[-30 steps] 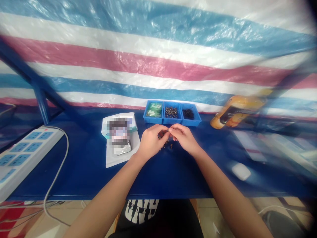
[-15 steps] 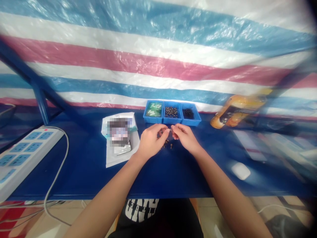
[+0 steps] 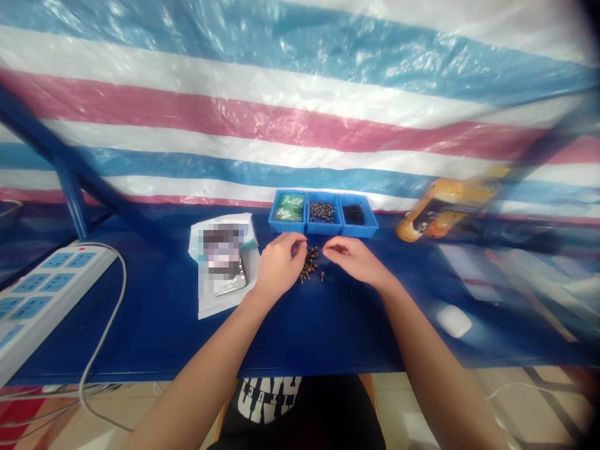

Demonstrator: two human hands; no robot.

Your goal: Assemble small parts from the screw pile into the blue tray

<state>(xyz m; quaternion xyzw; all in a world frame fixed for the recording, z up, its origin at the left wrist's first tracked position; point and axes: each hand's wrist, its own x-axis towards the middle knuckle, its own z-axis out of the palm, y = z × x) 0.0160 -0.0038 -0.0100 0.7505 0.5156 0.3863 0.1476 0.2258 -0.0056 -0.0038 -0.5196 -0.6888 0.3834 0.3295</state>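
My left hand (image 3: 282,265) hovers at the left edge of a small pile of brass-and-dark screw-like parts (image 3: 310,265), its fingers curled and closed. What it holds, if anything, is hidden. To the right of the pile, my right hand (image 3: 354,259) has thumb and fingers brought together in a pinch, and anything between the tips is too small to make out. One loose screw-like part (image 3: 322,275) stands apart between the hands. Just beyond them, three joined blue bins (image 3: 323,229) contain green-and-white packets (image 3: 289,207), more brass-coloured parts (image 3: 322,212) and black small parts (image 3: 354,214).
A phone (image 3: 232,284) lies on a white packet (image 3: 213,307) at left, near a power strip (image 3: 35,290) with a cable (image 3: 110,319). At right are an orange bottle (image 3: 429,206), a white case (image 3: 454,320) and blurred flat items. Striped sheeting (image 3: 300,119) hangs behind the blue table (image 3: 328,340).
My hands, whose fingertips met above the pile, have drawn apart. The left has shifted slightly left and the right slightly right, uncovering more of the small parts.
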